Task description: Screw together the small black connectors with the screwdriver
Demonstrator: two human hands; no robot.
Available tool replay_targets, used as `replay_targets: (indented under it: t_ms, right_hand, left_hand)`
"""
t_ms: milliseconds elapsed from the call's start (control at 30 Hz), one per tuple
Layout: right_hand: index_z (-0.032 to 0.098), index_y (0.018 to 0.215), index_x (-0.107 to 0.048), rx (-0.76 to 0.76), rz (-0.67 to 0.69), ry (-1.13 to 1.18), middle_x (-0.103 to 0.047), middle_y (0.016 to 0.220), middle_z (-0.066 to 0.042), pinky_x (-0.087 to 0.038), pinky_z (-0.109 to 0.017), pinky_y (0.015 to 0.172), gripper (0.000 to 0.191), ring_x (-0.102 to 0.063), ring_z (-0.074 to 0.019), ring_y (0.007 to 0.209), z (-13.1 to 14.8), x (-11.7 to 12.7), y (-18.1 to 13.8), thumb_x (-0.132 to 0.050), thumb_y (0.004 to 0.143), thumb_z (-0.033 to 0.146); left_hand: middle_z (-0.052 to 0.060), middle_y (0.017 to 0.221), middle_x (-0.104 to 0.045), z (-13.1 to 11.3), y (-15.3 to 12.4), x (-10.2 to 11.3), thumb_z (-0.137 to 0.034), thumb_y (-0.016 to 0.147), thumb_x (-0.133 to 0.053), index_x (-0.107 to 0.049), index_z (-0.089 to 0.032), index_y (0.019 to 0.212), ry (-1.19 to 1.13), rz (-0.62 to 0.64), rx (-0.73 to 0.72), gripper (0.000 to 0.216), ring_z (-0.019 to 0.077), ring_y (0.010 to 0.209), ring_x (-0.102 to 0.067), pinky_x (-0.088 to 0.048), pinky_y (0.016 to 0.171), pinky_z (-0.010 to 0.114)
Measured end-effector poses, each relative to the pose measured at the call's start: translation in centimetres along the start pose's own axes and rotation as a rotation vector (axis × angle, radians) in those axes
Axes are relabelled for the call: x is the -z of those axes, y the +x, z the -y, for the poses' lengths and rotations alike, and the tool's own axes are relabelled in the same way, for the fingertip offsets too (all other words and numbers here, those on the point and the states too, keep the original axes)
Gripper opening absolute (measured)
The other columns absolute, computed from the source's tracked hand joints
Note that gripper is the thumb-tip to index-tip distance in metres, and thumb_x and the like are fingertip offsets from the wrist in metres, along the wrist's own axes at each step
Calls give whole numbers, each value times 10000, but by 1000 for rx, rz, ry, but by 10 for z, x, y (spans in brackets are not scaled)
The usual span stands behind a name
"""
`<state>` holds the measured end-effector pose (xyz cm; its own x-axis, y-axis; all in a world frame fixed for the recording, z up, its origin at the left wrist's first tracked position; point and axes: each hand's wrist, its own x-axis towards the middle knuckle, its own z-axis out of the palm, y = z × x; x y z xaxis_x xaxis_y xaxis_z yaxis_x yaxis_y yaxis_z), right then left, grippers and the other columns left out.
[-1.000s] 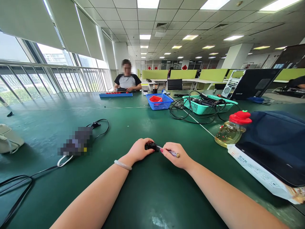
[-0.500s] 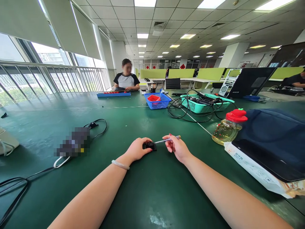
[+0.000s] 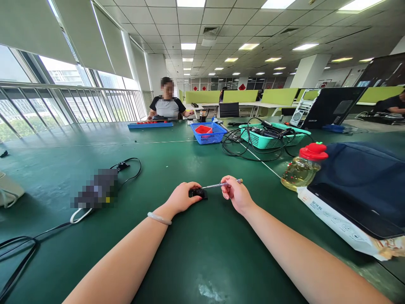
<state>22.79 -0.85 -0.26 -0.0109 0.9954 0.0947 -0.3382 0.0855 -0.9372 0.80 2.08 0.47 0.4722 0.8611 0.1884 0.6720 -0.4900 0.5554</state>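
Observation:
On the green table, my left hand (image 3: 184,197) is closed round a small black part (image 3: 198,193), thumb on the near side and fingers on the far side. Fine detail of the part is too small to make out. Opposite it, my right hand (image 3: 236,195) pinches a thin silver screwdriver (image 3: 218,185), whose gold-coloured end sticks out beyond the fingers. The shaft slants down to the left, and its tip is at the top of the black part. Whether the tip sits in a screw cannot be seen.
Rightward stand a bottle (image 3: 302,171) with a red lid, a dark blue bag (image 3: 363,169) and a black phone (image 3: 351,211). Farther back are a blue basket (image 3: 209,138) and a green basket (image 3: 268,142) of cables. Leftward lies a blurred dark device (image 3: 96,190). A person (image 3: 167,107) sits opposite.
My right hand has shifted slightly to the right along the screwdriver, whose tip now sits a little higher and farther left. My left hand keeps its place. The person opposite has moved one hand outward.

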Motion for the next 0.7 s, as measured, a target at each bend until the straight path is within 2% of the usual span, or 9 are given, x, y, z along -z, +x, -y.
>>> replay_targets:
  t_ms: [100, 200, 433, 533, 700]
  right_hand:
    - [194, 712, -528, 38, -24, 4, -457, 475, 50, -248, -229, 428, 206, -353, -73, 394, 0, 2, 0, -556, 731, 397]
    - [198, 685, -514, 74, 10, -56, -436, 456, 50, -232, -231, 419, 196, -332, -76, 387, 1, 1, -1, -526, 738, 387]
    - [200, 730, -555, 247, 196, -509, -472, 556, 36, -329, -251, 499, 142, -402, -102, 483, 11, -11, -20, -461, 777, 297]
    - [204, 753, -574, 444, 281, -793, -513, 610, 22, -347, -256, 551, 120, -424, -111, 534, 17, -17, -30, -456, 770, 219]
    - [193, 768, -584, 812, 516, -1239, -579, 691, -3, -338, -262, 600, 115, -438, -120, 582, 23, -27, -41, -478, 735, 163]
  left_hand:
    - [17, 1062, -728, 1, 1, 0, -316, 758, -685, -676, -259, 1087, 7, 2, -5, 333, 240, 1013, -628, -501, 896, 362]
    - [17, 1063, -729, 1, 1, 0, -313, 756, -688, -679, -258, 1079, 8, 4, -4, 328, 236, 1008, -632, -501, 900, 359]
    - [27, 1073, -726, 0, 1, 0, -319, 756, -686, -679, -249, 1086, 1, 11, -2, 337, 236, 1018, -628, -495, 911, 363]
    - [26, 1071, -726, 1, 1, 0, -327, 762, -688, -677, -246, 1085, -5, 11, -13, 333, 236, 1015, -628, -496, 913, 370]
    - [27, 1081, -726, 3, 1, -2, -270, 753, -683, -677, -248, 1097, 9, -5, -18, 345, 233, 1027, -634, -501, 930, 363]
